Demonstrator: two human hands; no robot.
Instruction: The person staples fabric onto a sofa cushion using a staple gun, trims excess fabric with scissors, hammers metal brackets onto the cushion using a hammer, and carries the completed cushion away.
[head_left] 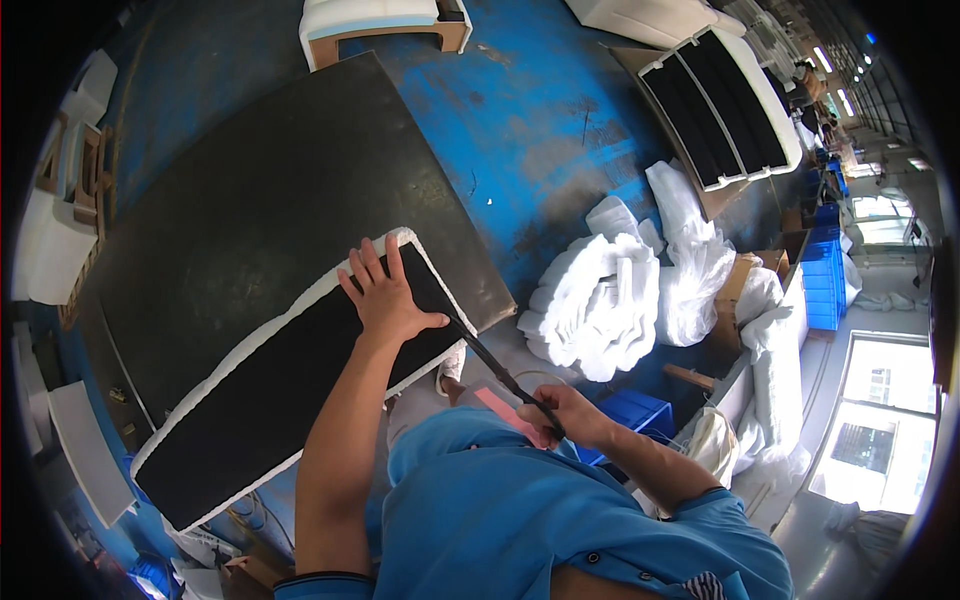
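A long black panel with a fluffy white edge [270, 400] lies slantwise on a dark work table [260, 180], reaching over its near side. My left hand [385, 305] rests on the panel's right end, fingers spread, the thumb beside a black strip [492, 366]. The strip runs taut from that end toward my body. Close to my blue shirt, my right hand [565, 415] is closed round the strip's near end. A pink piece [505, 412] lies against the shirt beside this hand; how it is attached cannot be made out.
Rolled white padding [595, 305] and wrapped white bundles [690, 270] are piled on the right. Farther right stand blue crates [822, 275]. A black-faced, white-edged frame [715, 110] sits at the upper right, and a padded wooden frame [385, 25] at the far side.
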